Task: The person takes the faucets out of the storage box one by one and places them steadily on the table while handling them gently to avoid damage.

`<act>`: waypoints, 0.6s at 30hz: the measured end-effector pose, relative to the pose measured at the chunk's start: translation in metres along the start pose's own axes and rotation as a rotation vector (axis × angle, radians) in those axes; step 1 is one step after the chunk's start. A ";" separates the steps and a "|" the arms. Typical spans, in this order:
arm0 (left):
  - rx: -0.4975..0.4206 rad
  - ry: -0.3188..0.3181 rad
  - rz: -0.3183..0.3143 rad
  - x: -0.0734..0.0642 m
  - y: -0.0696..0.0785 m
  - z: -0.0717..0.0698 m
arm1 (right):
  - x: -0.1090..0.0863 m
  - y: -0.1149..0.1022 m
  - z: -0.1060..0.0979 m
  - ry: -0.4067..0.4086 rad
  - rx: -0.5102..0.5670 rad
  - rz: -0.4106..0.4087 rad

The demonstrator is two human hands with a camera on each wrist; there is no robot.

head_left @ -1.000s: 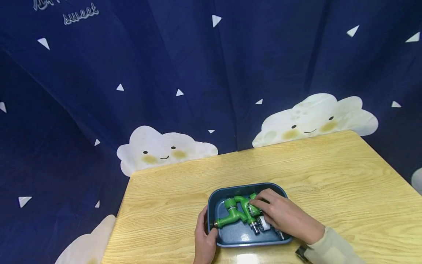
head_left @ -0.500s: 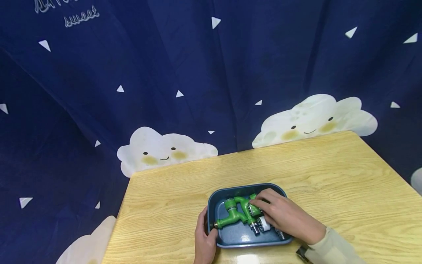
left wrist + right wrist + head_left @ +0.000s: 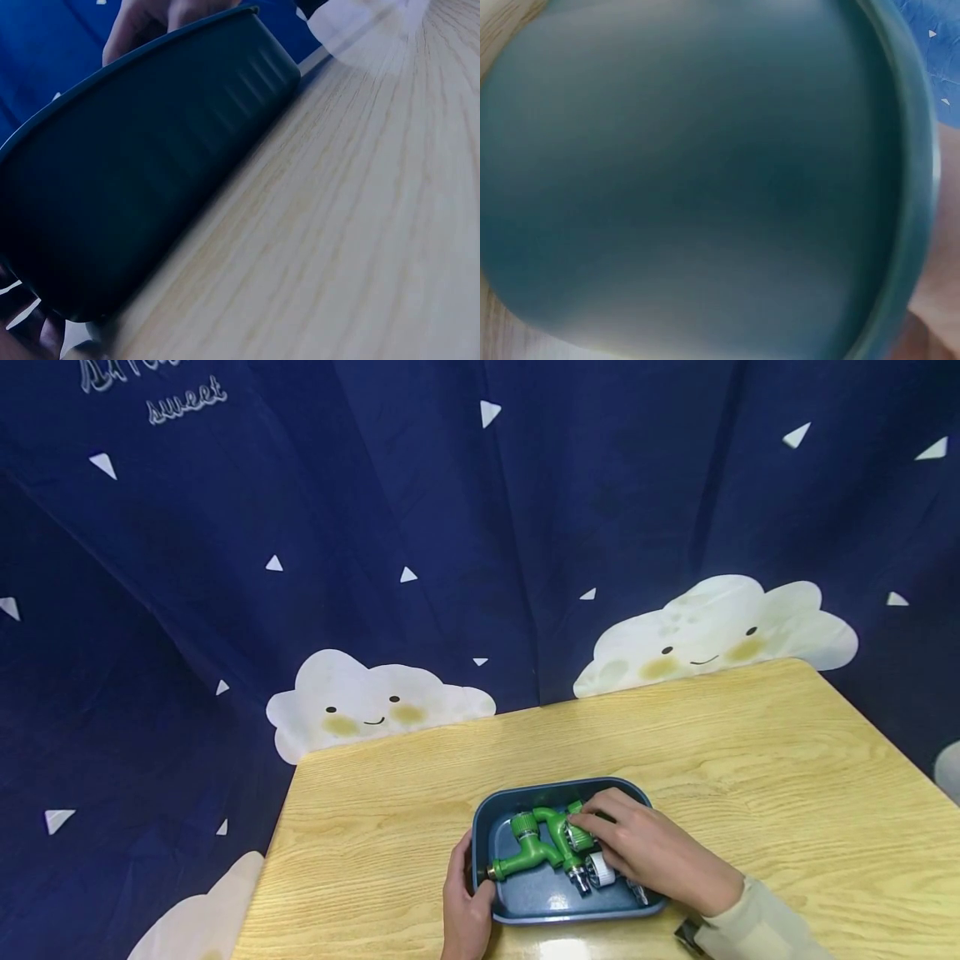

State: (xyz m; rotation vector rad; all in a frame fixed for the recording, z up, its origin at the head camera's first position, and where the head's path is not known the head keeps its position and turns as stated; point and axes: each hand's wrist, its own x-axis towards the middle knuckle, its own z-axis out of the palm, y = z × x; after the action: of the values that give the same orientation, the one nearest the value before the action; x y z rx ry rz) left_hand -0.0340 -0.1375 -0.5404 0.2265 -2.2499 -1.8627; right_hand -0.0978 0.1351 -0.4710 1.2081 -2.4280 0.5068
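- Inside the blue tray (image 3: 536, 893), right hand (image 3: 637, 842) pinches a green ribbed-knob faucet (image 3: 579, 837).
- Probably light, rigid plastic; grasp at the ribbing.
- Left hand (image 3: 467, 906) grips the tray's end.

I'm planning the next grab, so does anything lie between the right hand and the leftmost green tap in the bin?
Yes: in the head view, another green tap lies between the right hand and the leftmost green tap.
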 end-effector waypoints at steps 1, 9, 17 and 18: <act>0.000 0.000 0.000 0.000 0.000 0.000 | 0.000 0.000 0.000 -0.001 0.001 0.002; 0.002 0.000 -0.009 0.000 0.000 0.000 | 0.001 0.000 -0.002 0.001 0.002 0.002; 0.006 -0.007 -0.002 0.000 0.001 0.000 | 0.001 0.001 -0.004 0.004 0.002 0.001; 0.007 -0.009 -0.004 0.001 0.001 0.000 | 0.002 0.001 -0.005 0.005 0.001 0.002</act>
State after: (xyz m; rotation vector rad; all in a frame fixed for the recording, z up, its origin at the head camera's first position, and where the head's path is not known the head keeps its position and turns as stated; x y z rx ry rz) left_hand -0.0344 -0.1377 -0.5397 0.2239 -2.2637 -1.8624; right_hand -0.0986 0.1369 -0.4662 1.2034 -2.4250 0.5109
